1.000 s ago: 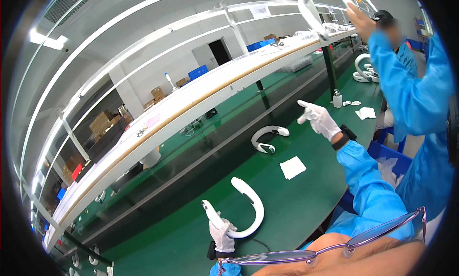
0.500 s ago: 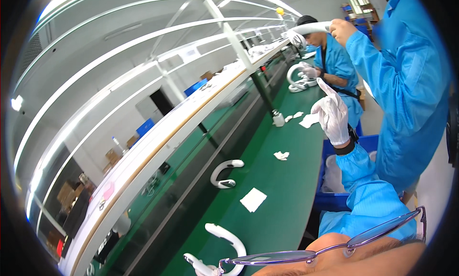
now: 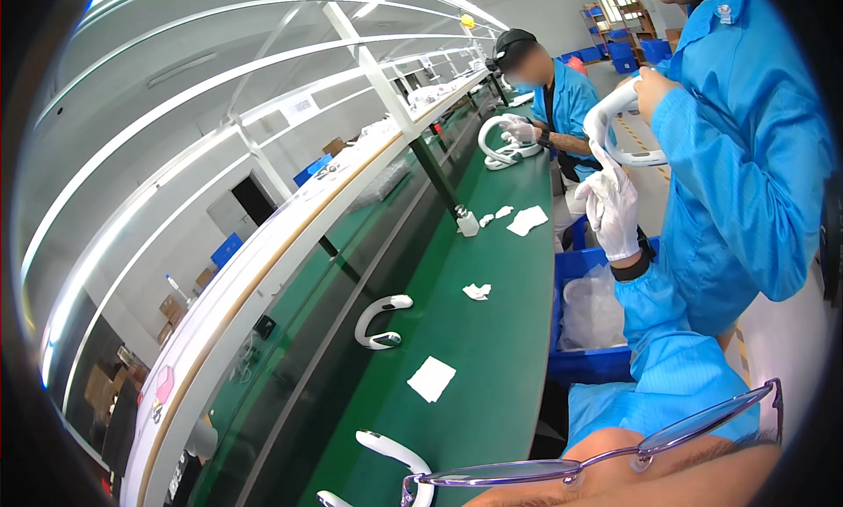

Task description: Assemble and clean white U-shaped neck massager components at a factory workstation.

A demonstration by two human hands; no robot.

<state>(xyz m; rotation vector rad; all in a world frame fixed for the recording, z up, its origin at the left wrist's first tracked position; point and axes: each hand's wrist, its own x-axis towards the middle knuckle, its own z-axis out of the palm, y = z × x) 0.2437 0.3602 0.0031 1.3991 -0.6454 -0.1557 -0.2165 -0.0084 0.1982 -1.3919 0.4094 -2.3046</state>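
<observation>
A factory assembly line: a long green table (image 3: 492,349) is running ahead of the hands, white curved headbands (image 3: 379,321) lying along it, blue-coated workers (image 3: 562,94) standing alongside.

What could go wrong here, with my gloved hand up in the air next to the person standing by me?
1. Your gloved right hand is raised close to the white curved part that the standing person's hand holds; it might bump it.
2. Another white curved piece lies at the lower edge, near the green bench's end, and your left hand is out of view; it could get knocked.
</observation>
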